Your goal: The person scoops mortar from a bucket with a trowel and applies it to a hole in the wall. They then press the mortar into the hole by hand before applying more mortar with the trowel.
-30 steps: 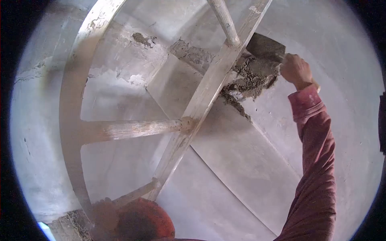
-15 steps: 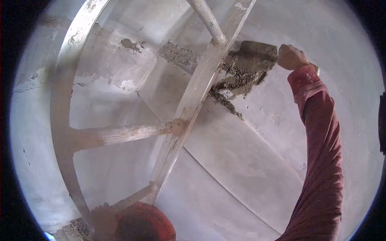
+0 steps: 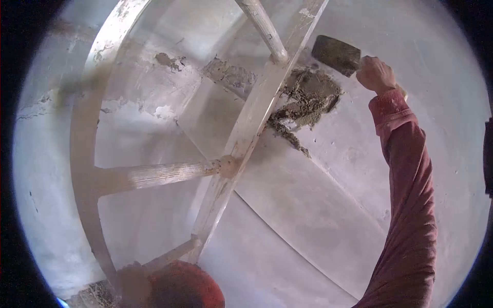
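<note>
My right hand is wrapped around the handle of a trowel, its red sleeve reaching up from the lower right. The trowel's broad rectangular blade is coated in grey-brown and points to the left. Just below the blade, a rough patch of wet mortar covers part of the pale wall, with a ragged strip trailing down along the edge. My left hand does not show.
A wooden ladder with round rungs crosses the left and middle of the view, its rail overlapping the mortar's left side. A red, dark-centred bucket-like container sits at the bottom. Chipped plaster marks the wall behind the ladder.
The trowel has moved up off the mortar patch, uncovering its upper part. My right hand has shifted slightly to the right, still gripping the handle.
</note>
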The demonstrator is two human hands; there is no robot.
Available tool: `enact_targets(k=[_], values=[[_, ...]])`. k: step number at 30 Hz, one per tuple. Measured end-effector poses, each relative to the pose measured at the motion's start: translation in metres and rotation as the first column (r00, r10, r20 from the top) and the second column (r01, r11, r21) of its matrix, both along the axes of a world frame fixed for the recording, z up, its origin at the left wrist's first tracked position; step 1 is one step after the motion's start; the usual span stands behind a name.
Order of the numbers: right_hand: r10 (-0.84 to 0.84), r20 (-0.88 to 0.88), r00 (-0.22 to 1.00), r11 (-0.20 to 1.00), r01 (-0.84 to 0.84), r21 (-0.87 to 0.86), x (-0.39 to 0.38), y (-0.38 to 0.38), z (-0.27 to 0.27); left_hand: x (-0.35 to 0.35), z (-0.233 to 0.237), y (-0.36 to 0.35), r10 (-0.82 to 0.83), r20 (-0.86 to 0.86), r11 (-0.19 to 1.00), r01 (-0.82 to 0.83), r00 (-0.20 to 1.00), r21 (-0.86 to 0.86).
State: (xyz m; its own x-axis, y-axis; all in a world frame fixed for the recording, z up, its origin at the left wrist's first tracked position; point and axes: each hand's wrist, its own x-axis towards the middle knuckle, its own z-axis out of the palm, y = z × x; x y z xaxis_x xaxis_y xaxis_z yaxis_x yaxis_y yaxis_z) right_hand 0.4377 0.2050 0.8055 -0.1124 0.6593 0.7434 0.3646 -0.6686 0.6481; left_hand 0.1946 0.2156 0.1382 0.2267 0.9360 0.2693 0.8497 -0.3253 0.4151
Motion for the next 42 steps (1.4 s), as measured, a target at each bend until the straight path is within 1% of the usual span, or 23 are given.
enact_targets(k=[4, 6, 7, 8, 10, 11, 13, 14, 16, 19, 21, 22, 24, 25, 26, 27, 29, 31, 33, 36, 39, 40, 42], values=[[-0.042, 0.066, 0.997, 0.999, 0.039, 0.034, 0.021, 0.001, 0.008, 0.004, 0.000, -0.001, 0.034, 0.026, 0.994, -0.036, 0.999, 0.107], [-0.046, 0.029, 0.999, 0.997, 0.047, -0.068, 0.013, -0.004, 0.010, 0.000, 0.015, 0.000, 0.006, 0.012, 1.000, -0.006, 1.000, -0.017], [-0.043, 0.028, 0.999, 0.997, 0.045, -0.070, 0.013, -0.003, 0.012, -0.002, 0.022, 0.000, -0.031, 0.005, 0.989, 0.031, 1.000, -0.144], [-0.067, 0.052, 0.996, 0.995, 0.070, -0.073, 0.015, -0.005, 0.015, -0.003, 0.029, -0.003, -0.035, 0.003, 0.989, 0.035, 0.999, -0.146], [-0.097, 0.080, 0.992, 0.992, 0.103, -0.076, 0.021, -0.013, 0.018, -0.004, 0.037, -0.008, -0.035, 0.026, 0.996, 0.037, 0.999, -0.086], [-0.052, 0.087, 0.995, 0.997, 0.057, -0.058, 0.023, -0.017, 0.018, -0.003, 0.020, -0.006, -0.034, 0.030, 0.996, 0.036, 0.999, -0.087], [0.004, 0.097, 0.995, 0.999, 0.000, -0.039, 0.017, -0.020, 0.015, -0.001, -0.029, 0.001, -0.061, -0.141, 0.986, 0.082, 0.988, 0.144], [-0.065, 0.065, 0.996, 0.996, 0.069, -0.062, 0.009, -0.025, 0.013, -0.001, -0.020, 0.001, -0.060, -0.141, 0.986, 0.081, 0.988, 0.145], [-0.148, 0.031, 0.988, 0.985, 0.150, -0.084, 0.015, -0.033, 0.017, -0.002, -0.003, 0.002, -0.079, -0.135, 0.993, 0.066, 0.988, -0.097], [-0.031, 0.090, 0.995, 0.999, 0.034, -0.037, 0.042, -0.048, 0.040, -0.003, 0.007, 0.004, -0.045, -0.046, 0.980, 0.035, 0.998, -0.197], [-0.225, 0.136, 0.965, 0.930, 0.255, -0.265, 0.037, -0.065, 0.040, -0.003, 0.025, -0.001, -0.030, -0.049, 0.985, 0.021, 0.998, -0.173], [-0.230, 0.137, 0.964, 0.928, 0.259, -0.266, 0.034, -0.070, 0.035, -0.002, 0.031, -0.003, -0.020, -0.055, 0.989, 0.012, 0.998, -0.146], [-0.116, 0.013, 0.993, 0.993, 0.116, -0.022, 0.024, -0.070, 0.018, 0.000, 0.012, 0.001, -0.028, -0.042, 0.992, 0.023, 0.999, -0.121], [-0.117, 0.010, 0.993, 0.993, 0.117, -0.021, 0.023, -0.067, 0.014, 0.000, 0.003, 0.004, -0.031, -0.032, 0.995, 0.027, 0.999, -0.092], [-0.043, 0.036, 0.998, 0.998, 0.045, -0.040, 0.024, -0.063, 0.011, 0.000, 0.001, 0.006, -0.031, -0.036, 0.996, 0.028, 0.999, -0.090], [0.029, 0.061, 0.998, 0.998, -0.026, -0.060, 0.025, -0.058, 0.007, 0.001, 0.001, 0.007, -0.026, -0.015, 0.988, 0.024, 1.000, -0.153], [-0.027, 0.031, 0.999, 0.993, 0.030, -0.111, 0.029, -0.036, 0.003, -0.001, -0.007, 0.008, -0.026, 0.003, 0.977, 0.026, 1.000, -0.211], [-0.078, 0.007, 0.997, 0.984, 0.078, -0.162, 0.020, -0.020, -0.010, -0.004, -0.023, 0.005, -0.113, 0.031, 0.975, 0.104, 0.993, 0.196], [-0.224, -0.035, 0.974, 0.965, 0.216, -0.151, 0.004, -0.004, -0.022, -0.002, -0.015, 0.002, -0.047, 0.018, 0.995, 0.045, 0.999, 0.090], [-0.112, 0.020, 0.994, 0.989, 0.113, -0.098, 0.000, -0.006, -0.025, 0.000, -0.003, -0.001, -0.020, 0.009, 0.999, 0.021, 1.000, -0.040], [-0.101, 0.118, 0.988, 0.992, 0.109, -0.057, 0.002, -0.019, -0.023, 0.000, 0.008, -0.002, -0.017, 0.002, 0.996, 0.017, 1.000, -0.089], [-0.104, 0.117, 0.988, 0.992, 0.112, -0.062, 0.000, -0.023, -0.022, 0.000, 0.013, -0.003, -0.015, 0.000, 0.995, 0.015, 1.000, -0.099], [-0.244, 0.095, 0.965, 0.969, 0.245, -0.007, -0.009, -0.030, -0.019, 0.000, 0.024, -0.004, -0.005, -0.002, 0.992, 0.004, 1.000, -0.126]])
